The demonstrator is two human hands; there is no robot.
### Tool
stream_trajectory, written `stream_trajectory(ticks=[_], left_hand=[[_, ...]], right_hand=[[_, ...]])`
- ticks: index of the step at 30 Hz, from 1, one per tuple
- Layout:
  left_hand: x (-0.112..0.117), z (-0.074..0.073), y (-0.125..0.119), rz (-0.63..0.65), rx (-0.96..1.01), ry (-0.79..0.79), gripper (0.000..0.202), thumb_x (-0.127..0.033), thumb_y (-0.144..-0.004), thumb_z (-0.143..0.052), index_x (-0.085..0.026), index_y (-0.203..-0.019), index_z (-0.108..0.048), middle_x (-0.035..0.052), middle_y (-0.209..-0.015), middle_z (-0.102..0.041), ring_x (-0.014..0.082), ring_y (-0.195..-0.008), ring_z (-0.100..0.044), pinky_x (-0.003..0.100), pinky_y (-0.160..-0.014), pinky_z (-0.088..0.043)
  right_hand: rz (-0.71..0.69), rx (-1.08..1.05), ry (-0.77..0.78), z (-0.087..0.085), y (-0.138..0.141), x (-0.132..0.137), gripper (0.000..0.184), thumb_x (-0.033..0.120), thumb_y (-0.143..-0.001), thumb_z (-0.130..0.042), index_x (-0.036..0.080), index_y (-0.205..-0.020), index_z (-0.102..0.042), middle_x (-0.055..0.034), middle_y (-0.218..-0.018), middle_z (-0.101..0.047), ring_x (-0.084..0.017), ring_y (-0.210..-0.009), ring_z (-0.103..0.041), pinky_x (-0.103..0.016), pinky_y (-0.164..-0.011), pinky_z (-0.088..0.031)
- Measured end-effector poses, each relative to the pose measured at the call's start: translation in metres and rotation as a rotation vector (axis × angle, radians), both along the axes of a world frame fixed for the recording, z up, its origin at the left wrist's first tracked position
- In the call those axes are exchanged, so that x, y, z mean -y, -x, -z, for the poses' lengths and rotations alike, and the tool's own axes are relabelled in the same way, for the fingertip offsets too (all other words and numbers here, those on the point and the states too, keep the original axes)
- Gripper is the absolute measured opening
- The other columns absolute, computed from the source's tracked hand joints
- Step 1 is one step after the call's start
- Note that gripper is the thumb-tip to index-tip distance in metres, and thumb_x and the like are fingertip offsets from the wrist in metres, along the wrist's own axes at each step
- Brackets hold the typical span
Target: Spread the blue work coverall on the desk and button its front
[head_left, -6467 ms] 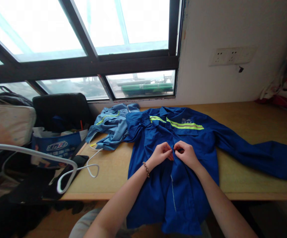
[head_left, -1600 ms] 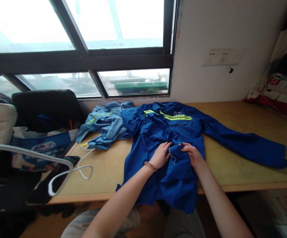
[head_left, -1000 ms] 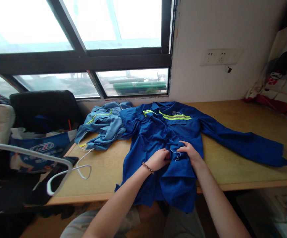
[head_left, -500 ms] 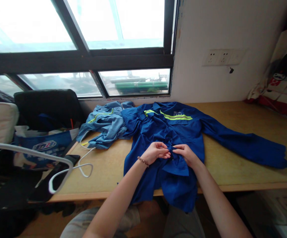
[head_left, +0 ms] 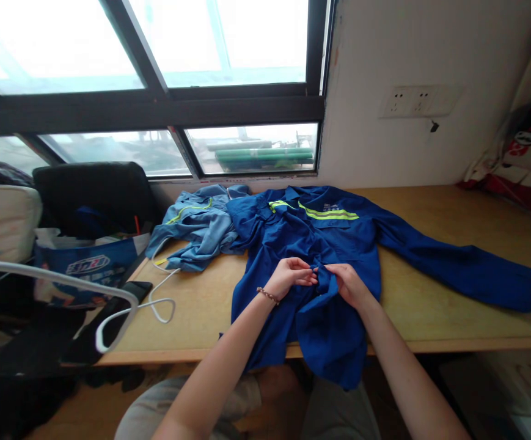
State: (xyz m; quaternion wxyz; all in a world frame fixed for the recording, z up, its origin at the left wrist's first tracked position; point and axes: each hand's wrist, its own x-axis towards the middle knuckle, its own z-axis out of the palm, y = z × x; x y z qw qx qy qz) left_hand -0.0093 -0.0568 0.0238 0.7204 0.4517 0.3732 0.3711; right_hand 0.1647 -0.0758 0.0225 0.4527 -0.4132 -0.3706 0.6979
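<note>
A dark blue work jacket (head_left: 347, 244) with yellow-green reflective strips lies front up on the wooden table, its collar toward the window. One sleeve stretches out to the right, and the lower hem hangs over the near edge. At the middle of its front, my left hand (head_left: 290, 278) pinches the cloth. Just beside it, my right hand (head_left: 347, 284) grips the front edge, with a fold of fabric raised between the two. Whether a button sits at the fingertips is too small to tell.
A light blue garment (head_left: 201, 226) lies left of the jacket on the table (head_left: 434, 318). A white cable (head_left: 123, 293) loops over the left edge near a dark flat object. Beyond stand a blue printed bag (head_left: 91, 269) and a black chair back (head_left: 95, 192). Wall sockets (head_left: 421, 101) are at right.
The cloth at my fingers has been turned and bunched up, and the flap below my right hand has folded over. Both hands stay at nearly the same spot. The view has shifted slightly.
</note>
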Motion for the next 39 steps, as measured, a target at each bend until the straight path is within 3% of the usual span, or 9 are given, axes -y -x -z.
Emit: stream_trajectory(ticks=[15,26,39], left_hand=[[-0.001,0.004,-0.001,-0.023,-0.009,-0.003,0.024,-0.024,-0.065,-0.068,-0.009,-0.076,-0.054,0.0105,-0.072,-0.067,0.0170,-0.063,-0.065,0.024,-0.059,-0.053],[0.001,0.005,-0.004,0.005,-0.072,-0.118,0.028,-0.030,-0.062,-0.070,-0.008,-0.074,-0.058,0.0083,-0.067,-0.066,0.0184,-0.062,-0.065,0.028,-0.059,-0.054],[0.004,0.007,-0.010,-0.065,-0.240,-0.195,0.029,-0.037,-0.063,-0.066,-0.010,-0.069,-0.057,0.0033,-0.059,-0.062,0.0137,-0.056,-0.061,0.026,-0.057,-0.052]], right_hand=[[0.013,-0.037,-0.066,0.005,-0.001,-0.001,0.028,0.036,-0.071,-0.055,0.015,-0.083,-0.069,-0.0080,-0.075,-0.068,-0.018,-0.063,-0.062,-0.027,-0.054,-0.047],[0.092,0.399,-0.288,0.006,0.000,0.000,0.021,0.032,-0.062,-0.065,0.016,-0.074,-0.070,-0.0037,-0.063,-0.067,-0.016,-0.054,-0.059,-0.025,-0.051,-0.042],[0.109,0.858,-0.666,0.010,0.009,0.008,0.008,0.024,-0.073,-0.054,0.019,-0.069,-0.059,-0.0006,-0.065,-0.063,-0.014,-0.059,-0.059,-0.023,-0.057,-0.043]])
